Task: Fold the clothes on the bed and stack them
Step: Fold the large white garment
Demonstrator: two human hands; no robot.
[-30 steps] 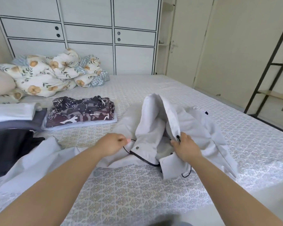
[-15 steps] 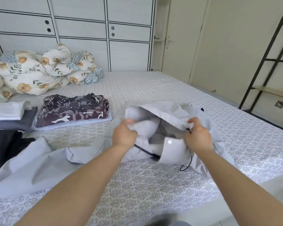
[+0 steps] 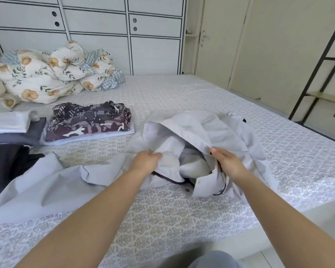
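Jacket [image 3: 197, 136] pinched at hood edges by left hand [image 3: 146, 161] and right hand [image 3: 227, 161]. Risk: cord beneath grips gets trapped in fold, bunching it.

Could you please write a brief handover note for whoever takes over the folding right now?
Left hand and right hand each grip the pale jacket, which lies bunched and unfolded at the near edge of the bed.
Done: a camo piece lies folded on a light one, beyond the jacket on the left; white and grey folded pieces lie at the far left.
Left: fold the jacket and stack it.
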